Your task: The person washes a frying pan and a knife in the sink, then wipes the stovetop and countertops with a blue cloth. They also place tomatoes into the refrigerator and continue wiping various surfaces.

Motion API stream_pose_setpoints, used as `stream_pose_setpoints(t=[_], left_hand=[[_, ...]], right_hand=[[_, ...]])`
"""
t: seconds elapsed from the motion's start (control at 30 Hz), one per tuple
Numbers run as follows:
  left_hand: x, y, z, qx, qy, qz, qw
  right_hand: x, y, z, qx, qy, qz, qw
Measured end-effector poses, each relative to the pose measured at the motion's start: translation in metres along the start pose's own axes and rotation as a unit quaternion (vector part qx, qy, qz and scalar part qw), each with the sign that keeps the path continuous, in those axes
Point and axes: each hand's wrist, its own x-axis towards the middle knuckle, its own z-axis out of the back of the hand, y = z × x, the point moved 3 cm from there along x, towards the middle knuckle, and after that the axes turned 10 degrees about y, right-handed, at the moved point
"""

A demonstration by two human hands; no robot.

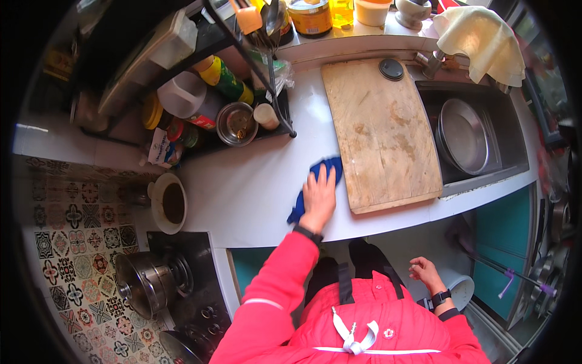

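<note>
My left hand presses a bunched dark blue cloth onto the white countertop. Its fingers spread over the cloth, right by the left edge of a wooden cutting board. A round black lid or disc lies at the board's far end. Away from the counter, my right hand hangs beside my body with loosely bent fingers and nothing visible in it.
A black rack with bottles, jars and a steel bowl stands left. Steel basins sit in the dark sink at right. A lidded pot is on the stove, near a white-rimmed bowl. Jars line the back ledge.
</note>
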Motion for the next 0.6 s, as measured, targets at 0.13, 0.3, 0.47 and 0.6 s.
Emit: stream_pose_setpoints(t=[0.13,0.3,0.47,0.6], left_hand=[[-0.033,0.009,-0.002,-0.066,0.036,0.116,0.990],[0.078,0.021,-0.016,-0.062,-0.014,0.193,0.979],[0.223,0.047,-0.014,-0.080,-0.070,0.273,0.956],[0.294,0.082,-0.002,-0.116,-0.142,0.354,0.917]], right_hand=[[0.016,-0.004,0.037,0.040,-0.031,-0.008,0.999],[0.027,-0.009,0.043,0.085,-0.031,0.000,0.996],[0.004,-0.019,0.027,0.106,-0.063,-0.014,0.992],[-0.028,-0.043,0.024,0.139,-0.081,-0.039,0.986]])
